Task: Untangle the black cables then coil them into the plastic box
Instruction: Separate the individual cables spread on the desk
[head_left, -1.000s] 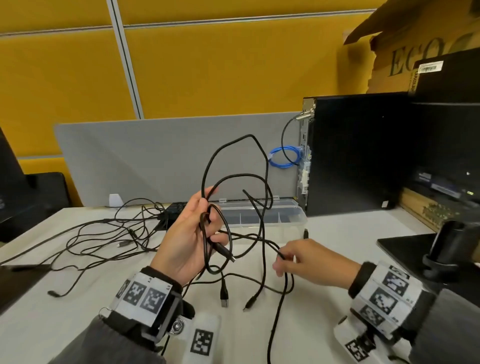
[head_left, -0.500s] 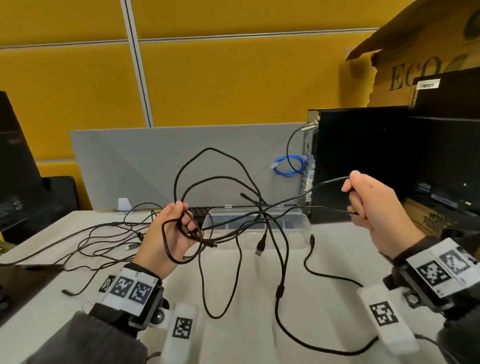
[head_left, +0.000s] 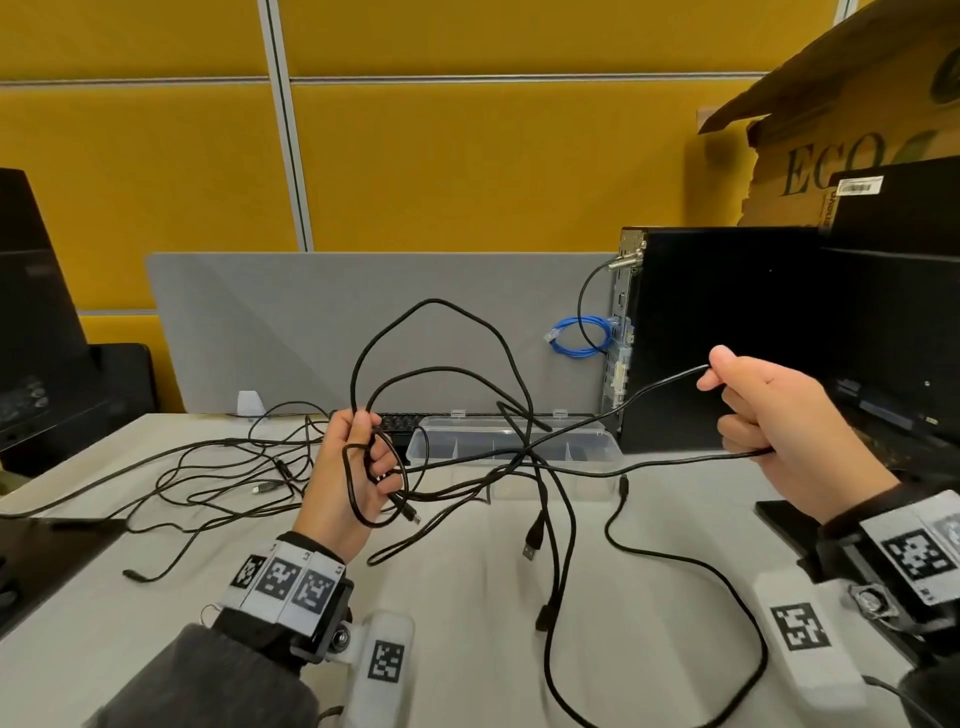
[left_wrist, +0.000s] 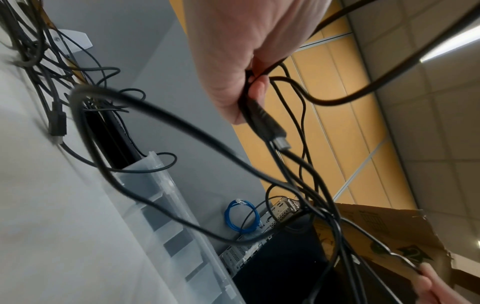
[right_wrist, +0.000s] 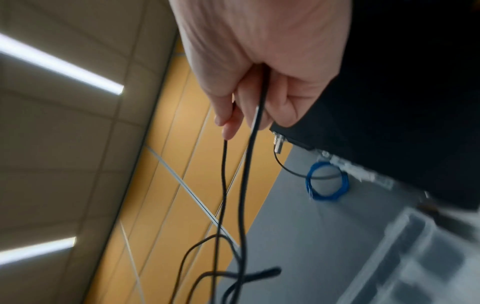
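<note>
Both hands (head_left: 343, 478) (head_left: 795, 431) grasp black cables (head_left: 524, 457), fingers curled; the right has drawn its strands slightly farther out. "ECO" reads on the cardboard box (head_left: 831, 161) above the right fingers.

"ECO" on cardboard box (head_left: 831, 156)

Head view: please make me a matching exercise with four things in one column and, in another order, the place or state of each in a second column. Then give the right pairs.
Things:
1. left hand
2. right hand
3. plastic box
4. blue cable

Places or states:
A. coiled beside the black computer
B. pulls one black cable out to the side
C. stands on the table behind the tangle, no cable coiled in it yet
D. grips a bunch of cable loops

Pairs: 1-D, 2-B, 3-C, 4-A
</note>
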